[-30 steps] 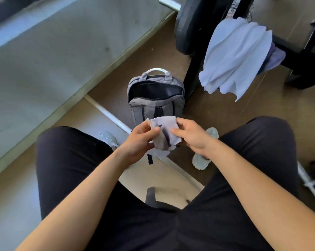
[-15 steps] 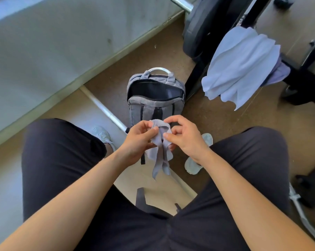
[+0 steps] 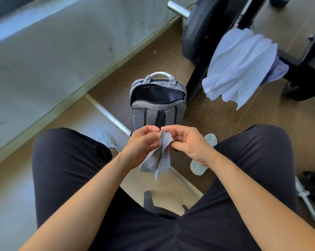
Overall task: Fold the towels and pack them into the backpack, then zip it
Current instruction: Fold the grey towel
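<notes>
Left hand: your left hand is curled, with thumb and forefinger pinching the top edge of the small grey towel.
Right hand: your right hand is curled too, and its fingertips pinch the same top edge just beside the left ones, so the two hands nearly meet.
Grey towel: it hangs from your hands in narrow, bunched folds, with two loose tails pointing down between your knees, clear of the floor.
Backpack: the grey backpack stands upright on the floor just beyond your hands. Its top zip is wide open and shows a dark inside; you cannot tell whether anything lies in it.
Other towels: a pile of white towels is draped over the black rack to your right, well apart from the backpack's mouth, with a grey-lilac cloth peeking out under it.
Around you: a black weight plate sits on a steel bar behind the backpack, a second bar lies on the floor to your left, and your pale shoes rest either side.
</notes>
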Action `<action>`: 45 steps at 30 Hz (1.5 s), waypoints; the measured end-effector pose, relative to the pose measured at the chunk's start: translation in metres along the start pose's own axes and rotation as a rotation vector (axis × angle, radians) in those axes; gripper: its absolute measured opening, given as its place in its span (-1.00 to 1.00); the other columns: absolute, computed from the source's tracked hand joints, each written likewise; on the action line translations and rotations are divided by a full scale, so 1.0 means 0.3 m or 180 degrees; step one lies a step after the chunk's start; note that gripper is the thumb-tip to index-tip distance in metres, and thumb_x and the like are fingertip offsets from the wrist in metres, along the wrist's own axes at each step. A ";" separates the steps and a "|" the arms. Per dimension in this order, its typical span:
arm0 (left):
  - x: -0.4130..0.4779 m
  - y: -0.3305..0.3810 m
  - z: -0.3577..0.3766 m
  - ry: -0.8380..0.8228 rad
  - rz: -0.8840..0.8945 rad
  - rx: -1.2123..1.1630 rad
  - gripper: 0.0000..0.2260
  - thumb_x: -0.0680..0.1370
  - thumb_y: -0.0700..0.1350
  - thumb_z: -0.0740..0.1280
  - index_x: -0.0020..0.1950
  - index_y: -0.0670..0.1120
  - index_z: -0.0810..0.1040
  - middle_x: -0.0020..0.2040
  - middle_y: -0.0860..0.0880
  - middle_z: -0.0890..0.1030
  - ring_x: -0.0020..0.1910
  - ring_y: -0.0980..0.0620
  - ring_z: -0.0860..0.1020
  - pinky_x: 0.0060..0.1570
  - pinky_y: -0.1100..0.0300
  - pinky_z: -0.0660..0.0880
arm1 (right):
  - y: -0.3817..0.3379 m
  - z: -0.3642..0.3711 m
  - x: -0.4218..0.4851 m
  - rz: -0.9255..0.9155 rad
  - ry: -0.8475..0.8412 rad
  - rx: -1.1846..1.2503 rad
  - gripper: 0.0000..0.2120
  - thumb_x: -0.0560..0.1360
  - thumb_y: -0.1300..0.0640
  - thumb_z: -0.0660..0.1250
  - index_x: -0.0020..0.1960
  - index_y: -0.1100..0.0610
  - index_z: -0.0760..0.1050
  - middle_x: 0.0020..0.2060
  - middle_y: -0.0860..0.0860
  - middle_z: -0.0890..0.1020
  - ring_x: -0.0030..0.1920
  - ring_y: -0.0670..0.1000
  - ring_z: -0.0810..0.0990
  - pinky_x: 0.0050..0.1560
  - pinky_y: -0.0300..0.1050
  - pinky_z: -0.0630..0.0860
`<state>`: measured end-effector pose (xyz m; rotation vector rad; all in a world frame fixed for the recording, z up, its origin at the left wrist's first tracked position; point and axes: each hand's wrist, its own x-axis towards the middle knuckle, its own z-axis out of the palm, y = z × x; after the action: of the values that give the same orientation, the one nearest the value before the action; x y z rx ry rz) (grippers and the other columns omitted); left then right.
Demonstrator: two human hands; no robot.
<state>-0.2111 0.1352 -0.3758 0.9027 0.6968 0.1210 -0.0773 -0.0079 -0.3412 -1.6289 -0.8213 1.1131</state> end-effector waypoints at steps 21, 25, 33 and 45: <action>0.007 -0.043 -0.012 -0.0197 0.0597 0.1558 -0.88 0.52 -0.29 0.39 -0.01 -0.10 0.57 -0.11 -0.08 0.64 -0.10 0.03 0.60 -0.05 0.15 0.53 | 0.023 -0.037 0.023 -0.0542 0.0680 -0.1317 -0.91 0.52 0.16 0.47 -0.06 0.03 0.57 -0.07 -0.07 0.50 -0.12 -0.11 0.47 -0.13 -0.33 0.44; 0.027 -0.074 -0.039 0.0312 0.0978 0.2367 -0.84 0.56 -0.26 0.41 -0.09 -0.03 0.49 -0.20 -0.05 0.62 -0.25 0.07 0.56 -0.18 0.06 0.50 | 0.011 -0.060 0.011 -0.0511 0.0868 -0.1259 -0.95 0.56 0.12 0.41 -0.03 0.00 0.55 0.00 -0.08 0.61 -0.01 -0.07 0.54 -0.05 -0.12 0.55; 0.021 -0.085 -0.029 0.0201 0.1193 0.2938 -0.81 0.56 -0.31 0.39 -0.07 -0.01 0.63 -0.18 0.05 0.69 -0.22 0.12 0.68 -0.17 0.24 0.61 | -0.019 -0.059 -0.020 -0.0755 0.0990 -0.1028 -0.95 0.57 0.17 0.40 -0.02 0.08 0.53 -0.18 -0.09 0.62 -0.14 -0.11 0.60 -0.15 -0.31 0.52; 0.049 -0.141 -0.018 -0.0211 0.1255 0.3898 -0.81 0.51 -0.03 0.53 -0.20 -0.05 0.58 -0.24 0.11 0.50 -0.25 0.15 0.48 -0.21 0.18 0.38 | -0.038 -0.072 -0.036 -0.0977 0.1377 -0.0170 -0.93 0.61 0.22 0.36 0.01 0.21 0.49 -0.20 0.15 0.61 -0.23 0.15 0.70 -0.23 0.01 0.68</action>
<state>-0.2109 0.1178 -0.4172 2.2062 0.4793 -0.0029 -0.0613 -0.0212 -0.3247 -1.6393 -0.7814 0.5024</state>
